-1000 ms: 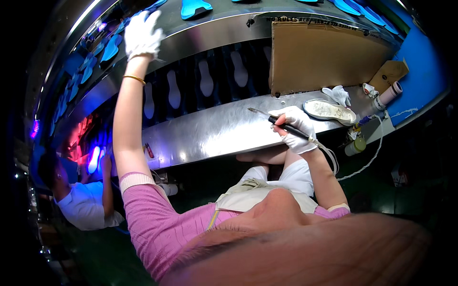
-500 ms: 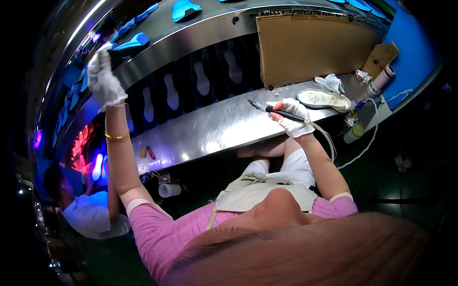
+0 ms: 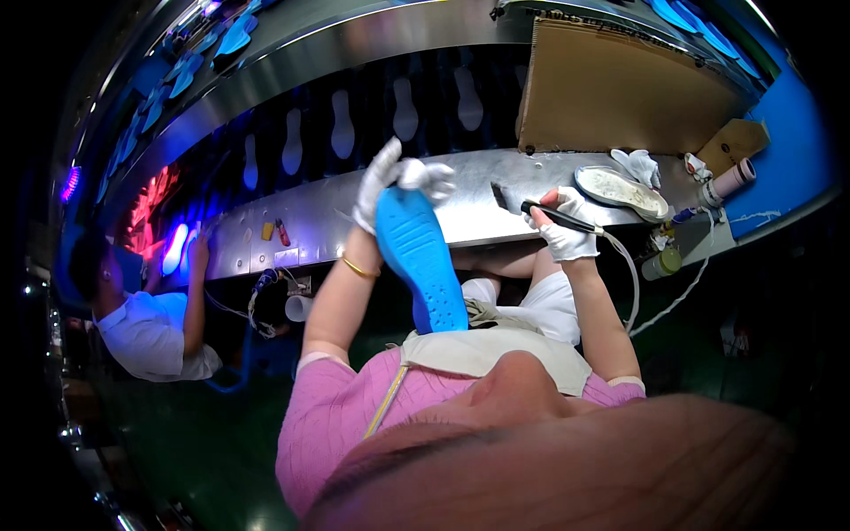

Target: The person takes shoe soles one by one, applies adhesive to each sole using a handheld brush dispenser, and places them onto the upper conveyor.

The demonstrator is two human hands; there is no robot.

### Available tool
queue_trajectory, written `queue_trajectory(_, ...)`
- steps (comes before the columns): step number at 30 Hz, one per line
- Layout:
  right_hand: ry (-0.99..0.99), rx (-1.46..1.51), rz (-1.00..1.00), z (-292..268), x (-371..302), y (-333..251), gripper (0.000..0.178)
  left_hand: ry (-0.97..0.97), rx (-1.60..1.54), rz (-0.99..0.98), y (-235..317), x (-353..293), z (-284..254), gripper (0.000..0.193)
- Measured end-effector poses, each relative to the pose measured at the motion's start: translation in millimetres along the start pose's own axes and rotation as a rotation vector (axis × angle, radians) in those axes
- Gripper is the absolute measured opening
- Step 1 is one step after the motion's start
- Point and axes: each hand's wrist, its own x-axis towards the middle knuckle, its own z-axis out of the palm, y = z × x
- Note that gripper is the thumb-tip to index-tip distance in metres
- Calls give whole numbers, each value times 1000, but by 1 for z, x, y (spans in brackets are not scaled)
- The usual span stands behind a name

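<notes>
My left hand, in a white glove, grips a blue shoe sole by its upper end. The sole hangs down in front of my apron, its ridged and dotted face toward me. My right hand, gloved with bare fingertips, is closed round a black-handled brush. A pale tube runs from the brush's rear end. Its dark bristles point left above the metal bench. Right of the brush lies an off-white sole-shaped pad, smeared on top, with a crumpled white cloth behind it.
A cardboard panel stands behind the bench. Above, a conveyor carries more blue soles. A pink roll and a jar sit at the right end. At left, a co-worker handles a brightly lit sole.
My left hand has come from the conveyor at upper left to in front of me, now holding a blue sole. The brush in my right hand has shifted slightly right and down.
</notes>
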Motion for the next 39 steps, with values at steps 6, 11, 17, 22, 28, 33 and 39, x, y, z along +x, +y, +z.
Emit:
queue_trajectory(6, -151, 32, 81, 14, 2, -6, 19, 149, -278, 142, -75, -17, -1, 76)
queue_trajectory(11, -134, 214, 37, 46, 19, -15, 19, 227, -305, 261, -86, 2, 6, 74)
queue_trajectory(17, -84, -61, -171, 63, 24, -17, 18, 165, -232, 390, -106, 27, -5, 69)
queue_trajectory(22, -254, 64, -132, 55, 8, -12, 25, 299, -318, 325, -111, 28, 12, 70)
queue_trajectory(28, -314, -70, -296, 64, -1, -5, 24, 345, -231, 293, -102, 15, 6, 73)
queue_trajectory(33, -287, -60, -25, 51, -14, 0, 21, 376, -242, 281, -93, 11, 23, 77)
queue_trajectory(39, -386, -63, -204, 53, -34, -4, 17, 103, -244, 146, -96, 6, 9, 87)
